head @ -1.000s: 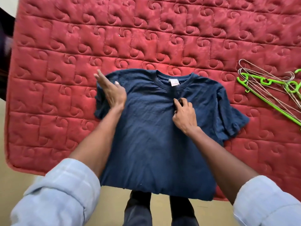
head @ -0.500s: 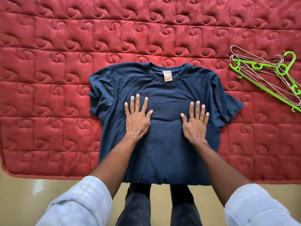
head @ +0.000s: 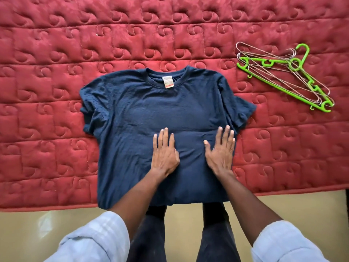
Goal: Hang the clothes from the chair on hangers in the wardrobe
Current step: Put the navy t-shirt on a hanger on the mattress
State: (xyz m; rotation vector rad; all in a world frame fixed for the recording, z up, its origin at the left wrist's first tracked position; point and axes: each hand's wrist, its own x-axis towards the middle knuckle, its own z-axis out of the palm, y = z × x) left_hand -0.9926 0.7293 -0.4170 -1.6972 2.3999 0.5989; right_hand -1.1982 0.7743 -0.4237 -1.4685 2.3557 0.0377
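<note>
Flat: hands [head: 192, 152] on T-shirt [head: 132, 114]

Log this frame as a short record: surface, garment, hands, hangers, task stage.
surface: red quilt
garment: navy T-shirt, spread flat, collar away from the person, tag showing
left hand: flat on the shirt, fingers straight
right hand: flat on the shirt, near its right edge
hangers: green plastic and wire ones piled right of the shirt, apart from it
stage: shirt not yet on a hanger

The navy T-shirt [head: 143, 114] is showing matt knitted cloth. The red mattress [head: 56, 53] is displaying quilted, faintly sheened fabric. The hangers [head: 283, 76] are presenting glossy green plastic and thin bare wire.
</note>
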